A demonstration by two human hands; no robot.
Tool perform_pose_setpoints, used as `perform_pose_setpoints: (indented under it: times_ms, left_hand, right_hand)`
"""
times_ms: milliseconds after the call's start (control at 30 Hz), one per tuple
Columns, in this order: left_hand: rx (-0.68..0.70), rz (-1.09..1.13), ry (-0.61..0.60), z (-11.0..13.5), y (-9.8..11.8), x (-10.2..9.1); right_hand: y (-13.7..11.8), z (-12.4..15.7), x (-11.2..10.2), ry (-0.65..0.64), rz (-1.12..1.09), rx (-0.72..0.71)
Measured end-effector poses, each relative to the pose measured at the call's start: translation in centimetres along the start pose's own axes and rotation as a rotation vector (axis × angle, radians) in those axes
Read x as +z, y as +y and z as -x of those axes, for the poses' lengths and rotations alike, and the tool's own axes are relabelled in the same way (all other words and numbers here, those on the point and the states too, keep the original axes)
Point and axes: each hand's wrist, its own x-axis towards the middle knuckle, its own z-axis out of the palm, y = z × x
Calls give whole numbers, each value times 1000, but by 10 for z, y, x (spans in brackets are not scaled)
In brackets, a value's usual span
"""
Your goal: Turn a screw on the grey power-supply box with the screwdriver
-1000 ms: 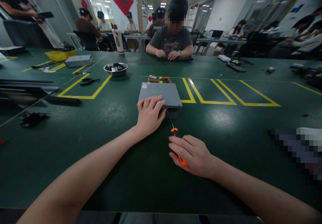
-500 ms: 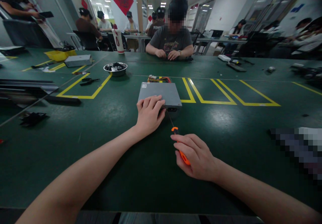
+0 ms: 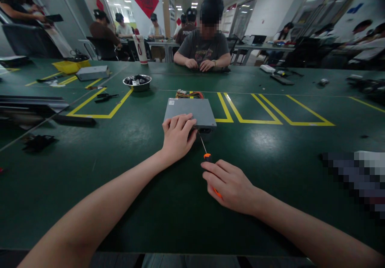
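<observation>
A grey metal power supply unit point(image 3: 192, 109) lies on the green table, its socket side facing me and a bundle of coloured wires point(image 3: 190, 94) behind it. My left hand point(image 3: 179, 135) grips the unit's near left corner, fingers on top and thumb at the front face. In my right hand point(image 3: 228, 185) is a screwdriver point(image 3: 207, 157) with an orange and black handle, my fingers wrapped round it. Its thin shaft points up at the front face, just left of the socket. Where the tip meets the unit is too small to make out.
A metal bowl point(image 3: 137, 83) of dark parts stands beyond the unit to the left. Farther left are a grey box point(image 3: 92, 73), a yellow tray point(image 3: 71, 65) and long dark panels point(image 3: 33, 104). Yellow tape point(image 3: 255, 122) marks the table. Across it sits a person point(image 3: 202, 49).
My right hand and the screwdriver handle have shifted slightly left, and the handle has turned in my fingers. My left hand still holds the power supply unit in place.
</observation>
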Motion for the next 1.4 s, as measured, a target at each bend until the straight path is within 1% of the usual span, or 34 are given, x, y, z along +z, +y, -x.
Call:
perform_pose_setpoints:
  times_ms: [100, 233, 367, 433, 833, 1033, 1100, 1267, 1400]
  left_hand:
    - [-3, 9, -6, 0, -1, 0]
    - [-3, 8, -11, -1, -3, 0]
    - [-5, 8, -7, -2, -4, 0]
    - [-5, 7, -2, -2, -5, 1]
    - [-12, -2, -7, -2, -4, 1]
    - [-4, -2, -10, -2, -4, 1]
    - [-1, -5, -9, -2, -4, 0]
    - [3, -2, -10, -2, -5, 0]
    - [-2, 2, -10, -2, -6, 2]
  right_hand:
    - [1, 0, -2, 26, -6, -12]
    - [6, 3, -11, 125, -64, -46]
    - [12, 9, -20, 226, -71, -24]
    - [15, 11, -22, 256, -59, -6]
    - [18, 11, -22, 210, -36, 24]
    - [17, 13, -21, 179, -89, 30]
    - [16, 14, -19, 205, -74, 54]
    - [12, 18, -15, 329, -2, 92]
    - [9, 16, -15, 343, 74, 74]
